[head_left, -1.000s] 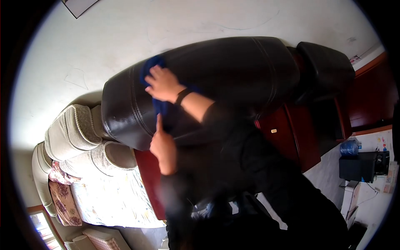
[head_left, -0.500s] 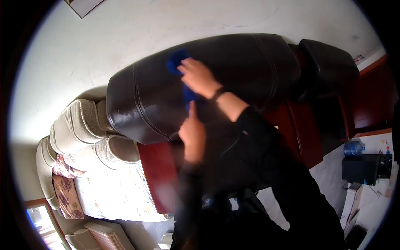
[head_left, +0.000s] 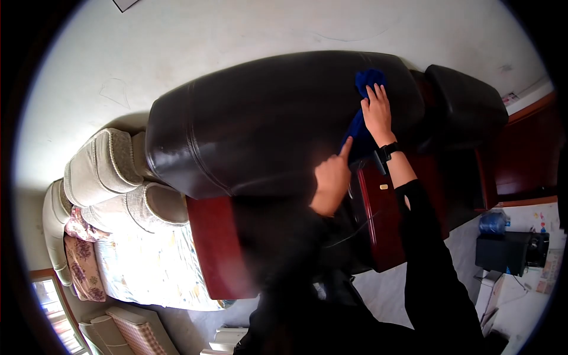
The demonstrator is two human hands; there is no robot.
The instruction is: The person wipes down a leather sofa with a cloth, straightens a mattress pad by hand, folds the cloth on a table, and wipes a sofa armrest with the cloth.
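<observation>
A crumpled blue cloth (head_left: pixel 370 77) lies against the dark brown leather backrest (head_left: pixel 266 118), towards its right end. My right hand (head_left: pixel 378 112), with a black band on its wrist, presses on the cloth with its fingers extended over it. From there the cloth trails down to my left hand (head_left: pixel 333 180). The left index finger reaches out to the cloth's lower end and the other fingers are curled, so the left hand appears to hold that end. Part of the cloth is hidden under the right hand.
Reddish-brown wooden armrest panels (head_left: pixel 216 248) flank the seat. A small pale item (head_left: pixel 384 187) lies on the right panel. Another dark leather seat (head_left: pixel 467 94) stands at right; a beige sofa (head_left: pixel 106 165) is at left. A blue water bottle (head_left: pixel 492 223) and black box (head_left: pixel 503 253) are at right.
Both hands have moved right along the backrest, taking the blue cloth from its middle to near its right end. The view has shifted slightly.
</observation>
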